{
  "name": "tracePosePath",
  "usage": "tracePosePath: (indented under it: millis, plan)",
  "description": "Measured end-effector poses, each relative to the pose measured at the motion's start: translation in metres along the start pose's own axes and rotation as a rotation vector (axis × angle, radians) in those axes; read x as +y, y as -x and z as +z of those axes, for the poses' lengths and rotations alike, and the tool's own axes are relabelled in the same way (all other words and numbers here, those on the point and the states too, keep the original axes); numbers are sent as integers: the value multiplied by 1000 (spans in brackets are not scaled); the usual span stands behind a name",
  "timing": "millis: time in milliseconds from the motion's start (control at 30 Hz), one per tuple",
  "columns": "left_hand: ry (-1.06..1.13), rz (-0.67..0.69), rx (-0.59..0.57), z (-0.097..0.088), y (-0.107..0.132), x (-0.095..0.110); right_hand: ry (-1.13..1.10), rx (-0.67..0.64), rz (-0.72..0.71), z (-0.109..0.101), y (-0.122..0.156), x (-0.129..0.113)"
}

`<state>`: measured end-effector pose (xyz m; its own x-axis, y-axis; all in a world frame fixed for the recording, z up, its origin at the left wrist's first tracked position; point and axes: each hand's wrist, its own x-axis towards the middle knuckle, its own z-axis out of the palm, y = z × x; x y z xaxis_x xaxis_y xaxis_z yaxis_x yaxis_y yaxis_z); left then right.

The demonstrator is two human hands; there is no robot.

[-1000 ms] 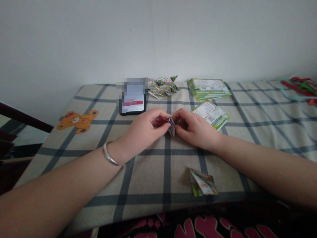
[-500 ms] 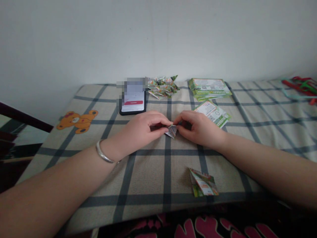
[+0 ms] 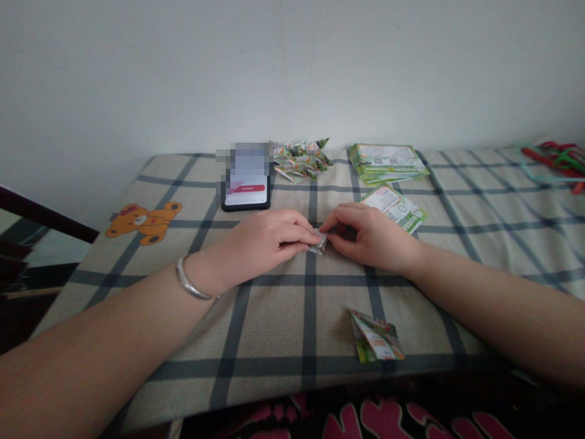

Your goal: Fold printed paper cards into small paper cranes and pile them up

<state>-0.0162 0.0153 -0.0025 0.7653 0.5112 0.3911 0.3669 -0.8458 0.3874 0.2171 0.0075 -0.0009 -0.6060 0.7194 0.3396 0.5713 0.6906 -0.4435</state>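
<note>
A small folded piece of printed paper [image 3: 319, 246] is pinched between both hands, low over the checked tablecloth. My left hand [image 3: 274, 239], with a silver bangle [image 3: 188, 279] at its wrist, has thumb and fingers closed on its left side. On the opposite side my right hand [image 3: 361, 235] grips it between thumb and fingertips. Fingers cover much of the paper. Nearer to me lies another folded paper [image 3: 377, 337], green and white with a raised flap. Partly behind my right hand rests a flat green-and-white card [image 3: 397, 207].
A phone [image 3: 247, 192] with a lit screen lies behind my left hand. Beside it sit several folded paper pieces [image 3: 302, 160]. A stack of printed cards [image 3: 388, 161] is at the back right, and red and green items [image 3: 560, 158] lie at the far right. The wall [image 3: 292, 73] borders the table's back.
My left fingers have closed further over the folded paper, covering more of it. The right hand keeps nearly the same place. Other things have not moved.
</note>
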Motion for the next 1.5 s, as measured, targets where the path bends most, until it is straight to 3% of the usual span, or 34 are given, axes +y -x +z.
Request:
tracePosePath:
  millis: [633, 933, 1200, 1500]
  plan:
    - [-116, 38, -62, 2, 1, 5, 27, -35, -12, -3, 0, 0]
    - [12, 21, -30, 1, -2, -6, 64, -50, 19, -3, 0, -1]
    - [-108, -50, -18, 4, -2, 0, 62, -28, 29, -2, 0, -5]
    - [-55, -109, -4, 4, -2, 3, 126, -40, 53, -1, 1, -10]
